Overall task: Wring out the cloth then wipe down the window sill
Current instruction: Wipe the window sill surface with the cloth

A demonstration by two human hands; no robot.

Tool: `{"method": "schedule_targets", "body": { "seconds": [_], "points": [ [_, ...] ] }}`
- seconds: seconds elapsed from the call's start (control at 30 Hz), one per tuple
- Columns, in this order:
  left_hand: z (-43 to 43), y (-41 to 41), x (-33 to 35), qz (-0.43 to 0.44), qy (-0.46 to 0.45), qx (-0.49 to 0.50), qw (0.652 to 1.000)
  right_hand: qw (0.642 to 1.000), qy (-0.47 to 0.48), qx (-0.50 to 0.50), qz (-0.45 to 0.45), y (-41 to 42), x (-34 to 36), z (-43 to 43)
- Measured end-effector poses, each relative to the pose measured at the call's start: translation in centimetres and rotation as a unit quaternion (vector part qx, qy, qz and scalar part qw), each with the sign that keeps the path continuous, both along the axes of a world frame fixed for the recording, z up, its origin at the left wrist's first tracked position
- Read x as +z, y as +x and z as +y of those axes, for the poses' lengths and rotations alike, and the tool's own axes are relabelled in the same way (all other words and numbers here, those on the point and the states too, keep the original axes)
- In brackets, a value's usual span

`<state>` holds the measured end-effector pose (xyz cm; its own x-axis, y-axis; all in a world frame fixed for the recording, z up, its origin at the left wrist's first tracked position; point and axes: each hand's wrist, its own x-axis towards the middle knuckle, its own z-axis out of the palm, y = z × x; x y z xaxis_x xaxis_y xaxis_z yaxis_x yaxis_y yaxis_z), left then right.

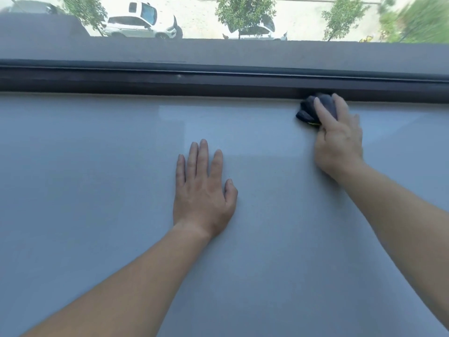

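dark cloth (306, 110) in right hand (339, 144) (left hand (204, 190) flat on sill (97, 166)).

Daylight, bright, from frame top. Pale glare on window sill (170, 113), upper centre. Smeared blur, upper right corner.

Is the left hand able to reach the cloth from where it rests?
Probably yes: only bare sill lies between the left hand and the cloth. But the right hand grips most of it, leaving only one edge exposed.
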<state>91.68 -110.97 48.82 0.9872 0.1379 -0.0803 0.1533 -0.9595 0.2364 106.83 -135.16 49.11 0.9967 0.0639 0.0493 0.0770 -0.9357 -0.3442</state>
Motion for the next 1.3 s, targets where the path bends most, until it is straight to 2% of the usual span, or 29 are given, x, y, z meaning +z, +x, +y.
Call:
{"method": "schedule_targets", "body": {
  "seconds": [0.07, 0.17, 0.23, 0.37, 0.43, 0.53, 0.63, 0.67, 0.77, 0.83, 0.9, 0.97, 1.03, 1.07, 1.17, 1.23, 1.27, 1.3],
  "points": [
    [0.0, 0.0, 0.1, 0.004, -0.002, -0.002, 1.0, 1.0, 0.009, 0.025, -0.007, -2.2, -0.2, 1.4],
    [0.0, 0.0, 0.1, 0.008, 0.003, -0.001, 1.0, 0.981, 0.002, 0.191, -0.022, -6.3, -0.9, 1.0],
    [0.0, 0.0, 0.1, 0.009, 0.003, 0.0, 1.0, 0.973, -0.009, 0.228, -0.019, -5.5, -0.9, -0.9],
    [0.0, -0.1, 0.2, 0.004, -0.002, 0.001, 1.0, 1.0, 0.003, 0.026, -0.015, -1.5, -0.6, -2.9],
    [-0.1, -0.1, 0.1, 0.003, -0.004, 0.001, 1.0, 1.0, 0.016, -0.01, -0.021, -2.0, -0.5, -2.0],
    [-0.1, -0.2, 0.1, 0.002, -0.008, 0.002, 1.0, 0.992, 0.017, 0.112, -0.047, -6.8, -0.9, -0.8],
    [0.1, -0.4, 0.3, 0.002, -0.04, -0.001, 0.999, 0.965, -0.016, 0.262, -0.027, -9.6, -1.4, -3.1],
    [0.1, -0.5, 0.3, 0.002, -0.049, -0.001, 0.999, 0.964, -0.023, 0.263, -0.029, -8.7, -1.1, -4.4],
    [-0.2, -1.2, 0.4, -0.017, -0.042, -0.008, 0.999, 0.994, -0.005, 0.109, -0.026, -5.7, -0.4, -6.5],
    [-1.6, -2.7, 0.9, -0.058, -0.057, -0.008, 0.997, 0.999, 0.005, 0.041, -0.026, -6.9, -0.3, -5.2],
    [-3.9, -5.2, 1.4, -0.076, -0.095, -0.009, 0.993, 0.995, 0.011, 0.097, -0.028, -11.3, -0.9, -3.2],
    [-6.2, -8.1, 1.7, -0.073, -0.109, -0.014, 0.991, 0.975, 0.006, 0.22, 0.002, -17.0, -1.2, -2.3],
    [-7.8, -11.0, 1.4, -0.056, -0.085, -0.012, 0.995, 0.951, -0.01, 0.307, 0.028, -19.4, -0.8, -3.4],
    [-8.3, -12.2, 1.2, -0.044, -0.07, -0.009, 0.997, 0.95, -0.014, 0.311, 0.026, -18.9, -0.5, -4.4],
    [-9.0, -14.5, 0.3, -0.014, -0.053, -0.001, 0.999, 0.989, 0.006, 0.148, 0.028, -15.5, -0.3, -6.5],
    [-9.3, -15.0, -0.1, -0.003, -0.049, 0.002, 0.999, 0.998, 0.031, 0.045, 0.028, -15.6, -0.3, -6.0],
    [-9.4, -14.9, -0.3, -0.003, -0.043, 0.003, 0.999, 0.999, 0.037, 0.034, 0.019, -16.6, -0.4, -5.1],
    [-9.5, -14.9, -0.4, -0.005, -0.039, 0.006, 0.999, 0.997, 0.04, 0.064, 0.005, -18.4, -0.5, -4.5]
  ]
}}
